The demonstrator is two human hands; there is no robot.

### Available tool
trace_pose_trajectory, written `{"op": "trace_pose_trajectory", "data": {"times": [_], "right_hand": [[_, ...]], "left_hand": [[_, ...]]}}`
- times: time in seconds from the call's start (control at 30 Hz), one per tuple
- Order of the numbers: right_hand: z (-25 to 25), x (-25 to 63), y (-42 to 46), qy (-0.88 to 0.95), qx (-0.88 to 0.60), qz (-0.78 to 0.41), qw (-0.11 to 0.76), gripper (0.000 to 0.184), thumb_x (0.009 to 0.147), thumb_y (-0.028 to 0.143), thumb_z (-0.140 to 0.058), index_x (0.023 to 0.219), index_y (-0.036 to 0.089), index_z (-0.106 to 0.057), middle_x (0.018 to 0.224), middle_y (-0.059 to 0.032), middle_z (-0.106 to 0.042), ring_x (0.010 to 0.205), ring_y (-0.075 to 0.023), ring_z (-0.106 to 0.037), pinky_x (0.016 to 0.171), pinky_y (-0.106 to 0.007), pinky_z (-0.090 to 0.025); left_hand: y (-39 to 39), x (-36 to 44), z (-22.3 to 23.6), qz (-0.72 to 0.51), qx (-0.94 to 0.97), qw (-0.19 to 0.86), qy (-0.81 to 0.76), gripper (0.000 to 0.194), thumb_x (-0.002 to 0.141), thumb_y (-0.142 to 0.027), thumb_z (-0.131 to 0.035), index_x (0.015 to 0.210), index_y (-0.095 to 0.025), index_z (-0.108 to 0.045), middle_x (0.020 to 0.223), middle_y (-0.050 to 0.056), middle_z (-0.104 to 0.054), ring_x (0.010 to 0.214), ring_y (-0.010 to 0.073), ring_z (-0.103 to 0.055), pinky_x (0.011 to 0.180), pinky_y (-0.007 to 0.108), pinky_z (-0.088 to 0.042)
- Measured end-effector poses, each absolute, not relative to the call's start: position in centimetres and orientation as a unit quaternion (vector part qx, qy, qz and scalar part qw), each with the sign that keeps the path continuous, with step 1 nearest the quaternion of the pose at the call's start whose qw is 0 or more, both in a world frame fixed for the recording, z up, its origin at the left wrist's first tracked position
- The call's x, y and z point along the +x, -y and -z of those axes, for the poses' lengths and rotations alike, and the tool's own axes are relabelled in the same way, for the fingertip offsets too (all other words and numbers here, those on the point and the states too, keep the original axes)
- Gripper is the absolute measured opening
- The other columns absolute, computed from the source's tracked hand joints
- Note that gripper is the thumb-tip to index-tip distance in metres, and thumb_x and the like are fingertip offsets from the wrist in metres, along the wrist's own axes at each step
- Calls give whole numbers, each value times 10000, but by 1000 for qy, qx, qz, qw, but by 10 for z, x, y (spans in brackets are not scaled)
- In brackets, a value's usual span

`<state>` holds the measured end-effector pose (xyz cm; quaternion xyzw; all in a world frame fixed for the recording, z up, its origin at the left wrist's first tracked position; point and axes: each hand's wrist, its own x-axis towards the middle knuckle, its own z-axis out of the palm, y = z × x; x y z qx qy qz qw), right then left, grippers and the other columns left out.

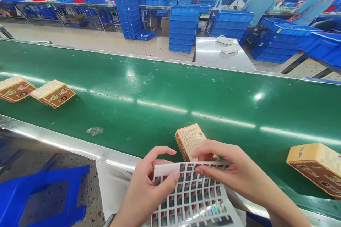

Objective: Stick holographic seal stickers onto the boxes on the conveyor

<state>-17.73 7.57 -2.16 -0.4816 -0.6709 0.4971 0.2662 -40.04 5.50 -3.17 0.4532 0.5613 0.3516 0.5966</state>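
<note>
A sheet of small shiny stickers [190, 195], in rows of dark and red labels, is held in front of me. My left hand [157, 181] grips its upper left side, the thumb lying on top. At the sheet's top edge, my right hand [223, 163] pinches with thumb and fingers; whether a single label has come loose is too small to tell. Just beyond the sheet, a tan printed box [190, 140] rests on the green conveyor belt [128, 117], partly hidden by my right hand. A shiny sticker shows on its top face.
More brown and tan boxes lie on the belt: two at the left, including one box [54, 94], and another box [317, 166] at the right. A metal rail [66, 142] edges the belt. A blue plastic stool [45, 195] stands lower left. Beyond are stacked blue crates [183, 28] and several people.
</note>
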Motion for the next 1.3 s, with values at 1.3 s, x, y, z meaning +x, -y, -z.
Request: {"op": "trace_pose_trajectory", "data": {"times": [1.3], "right_hand": [[28, -168, -76, 783, -458, -358, 223, 138, 968, 218, -595, 841, 251, -641, 795, 24, -695, 703, -159, -610, 737, -326, -432]], "left_hand": [[-74, -391, 34, -264, 685, 455, -504, 195, 897, -257, -637, 768, -213, -776, 694, -22, -768, 625, 135, -689, 573, 178, -491]]}}
